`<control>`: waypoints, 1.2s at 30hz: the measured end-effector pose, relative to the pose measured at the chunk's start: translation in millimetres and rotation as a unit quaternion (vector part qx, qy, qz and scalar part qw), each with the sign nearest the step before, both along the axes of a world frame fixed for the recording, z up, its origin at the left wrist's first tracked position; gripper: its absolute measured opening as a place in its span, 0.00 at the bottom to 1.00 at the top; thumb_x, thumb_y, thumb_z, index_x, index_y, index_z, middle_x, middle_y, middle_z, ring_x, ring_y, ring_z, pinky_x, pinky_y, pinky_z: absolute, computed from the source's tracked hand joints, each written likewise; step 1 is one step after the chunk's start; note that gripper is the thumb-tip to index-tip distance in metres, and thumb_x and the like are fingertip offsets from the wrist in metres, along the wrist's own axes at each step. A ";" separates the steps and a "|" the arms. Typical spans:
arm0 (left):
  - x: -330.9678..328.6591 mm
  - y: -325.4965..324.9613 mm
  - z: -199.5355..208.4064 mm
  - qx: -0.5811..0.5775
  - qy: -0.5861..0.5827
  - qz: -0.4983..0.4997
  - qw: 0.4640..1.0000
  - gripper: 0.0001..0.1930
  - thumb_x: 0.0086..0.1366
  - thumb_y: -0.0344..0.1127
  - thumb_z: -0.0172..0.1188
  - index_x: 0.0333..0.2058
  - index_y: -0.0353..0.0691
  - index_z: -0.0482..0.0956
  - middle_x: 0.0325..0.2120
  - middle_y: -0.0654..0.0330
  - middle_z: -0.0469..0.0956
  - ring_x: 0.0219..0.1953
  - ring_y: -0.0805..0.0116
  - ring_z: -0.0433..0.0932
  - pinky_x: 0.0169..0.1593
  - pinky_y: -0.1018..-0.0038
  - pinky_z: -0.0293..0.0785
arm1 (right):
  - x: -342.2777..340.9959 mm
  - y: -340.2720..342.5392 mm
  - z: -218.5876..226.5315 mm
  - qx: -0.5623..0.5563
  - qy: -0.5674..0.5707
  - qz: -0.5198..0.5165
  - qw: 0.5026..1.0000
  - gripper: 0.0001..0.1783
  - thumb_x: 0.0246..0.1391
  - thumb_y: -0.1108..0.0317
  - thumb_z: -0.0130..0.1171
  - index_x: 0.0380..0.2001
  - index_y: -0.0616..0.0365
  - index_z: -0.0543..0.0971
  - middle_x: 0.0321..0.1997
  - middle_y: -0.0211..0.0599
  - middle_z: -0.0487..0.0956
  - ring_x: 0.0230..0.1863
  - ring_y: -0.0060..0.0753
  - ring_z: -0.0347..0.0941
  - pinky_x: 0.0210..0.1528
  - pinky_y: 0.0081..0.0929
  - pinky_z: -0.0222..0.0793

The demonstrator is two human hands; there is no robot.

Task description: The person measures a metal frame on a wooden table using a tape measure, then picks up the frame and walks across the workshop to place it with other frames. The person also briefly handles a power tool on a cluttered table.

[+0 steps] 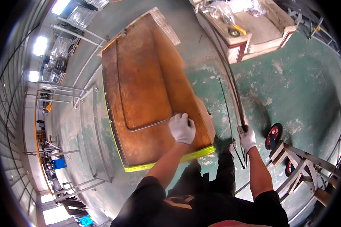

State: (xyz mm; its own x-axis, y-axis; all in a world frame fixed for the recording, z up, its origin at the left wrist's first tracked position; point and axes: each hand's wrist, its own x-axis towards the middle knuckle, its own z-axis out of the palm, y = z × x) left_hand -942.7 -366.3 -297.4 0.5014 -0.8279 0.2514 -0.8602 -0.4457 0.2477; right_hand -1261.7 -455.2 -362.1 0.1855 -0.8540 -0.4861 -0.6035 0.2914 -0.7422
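Observation:
On the brown wooden table [144,75] lies a thin bent metal rod [121,100], running along the left part and curving across near the front. My left hand [182,129], in a white glove, is closed at the near end of this rod, low over the tabletop. Beside the table, my right hand [247,137], also gloved, grips a bundle of long thin dark metal rods [231,77]. These reach away toward the armchair and hang down below the hand; one splays off to the left. The fingers partly hide both grips.
Bright yellow-green edging [170,159] trims the table's front. A worn beige armchair [261,30] stands far right with plastic wrap and a tape roll [233,32] on it. Near right is a wooden-barred frame [303,164] by a red wheel [273,136]. Metal frames [89,94] stand left.

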 end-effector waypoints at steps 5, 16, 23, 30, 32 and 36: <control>-5.1 24.4 39.4 -0.010 0.045 -0.015 0.999 0.10 0.60 0.36 0.67 0.40 0.45 0.86 0.45 0.54 0.84 0.51 0.44 0.78 0.56 0.50 0.73 | -15.0 24.1 92.3 -0.131 -0.006 -0.033 0.991 0.28 0.71 0.45 0.64 0.47 0.67 0.82 0.33 0.50 0.84 0.34 0.37 0.80 0.42 0.39 0.77; 11.4 202.1 116.3 -0.095 0.155 0.136 0.974 0.15 0.62 0.37 0.67 0.47 0.40 0.84 0.47 0.49 0.83 0.53 0.43 0.80 0.59 0.52 0.77 | 16.1 -20.6 242.8 -0.276 -0.140 -0.056 0.949 0.30 0.74 0.39 0.58 0.39 0.61 0.79 0.24 0.21 0.66 0.25 0.19 0.59 0.25 0.30 0.57; 9.0 344.1 141.8 -0.153 0.405 0.271 0.859 0.18 0.70 0.37 0.65 0.55 0.36 0.83 0.52 0.47 0.86 0.52 0.52 0.87 0.59 0.62 0.81 | 156.4 59.1 380.3 -0.242 -0.428 0.114 0.863 0.18 0.75 0.52 0.62 0.46 0.57 0.78 0.23 0.21 0.65 0.19 0.12 0.55 0.20 0.18 0.48; 42.6 516.8 125.9 -0.352 0.493 0.343 0.718 0.19 0.77 0.39 0.62 0.58 0.32 0.82 0.44 0.58 0.86 0.42 0.72 0.82 0.48 0.71 0.81 | 330.8 261.3 447.6 -0.184 -0.604 0.342 0.695 0.19 0.76 0.53 0.59 0.56 0.58 0.75 0.23 0.19 0.62 0.20 0.13 0.55 0.20 0.21 0.44; 52.9 576.1 128.8 -0.453 0.585 0.342 0.579 0.19 0.77 0.45 0.62 0.56 0.36 0.82 0.39 0.62 0.82 0.34 0.72 0.79 0.41 0.70 0.79 | 371.9 336.5 465.9 -0.120 -0.623 0.418 0.650 0.25 0.73 0.48 0.63 0.52 0.60 0.72 0.24 0.23 0.62 0.21 0.16 0.56 0.20 0.22 0.46; 66.0 677.5 136.3 -0.516 0.694 0.323 0.385 0.26 0.80 0.57 0.57 0.60 0.39 0.74 0.44 0.57 0.81 0.37 0.61 0.81 0.46 0.59 0.82 | 439.6 477.5 475.6 0.112 -0.683 0.490 0.530 0.33 0.69 0.45 0.68 0.55 0.67 0.72 0.26 0.25 0.66 0.20 0.17 0.59 0.20 0.21 0.54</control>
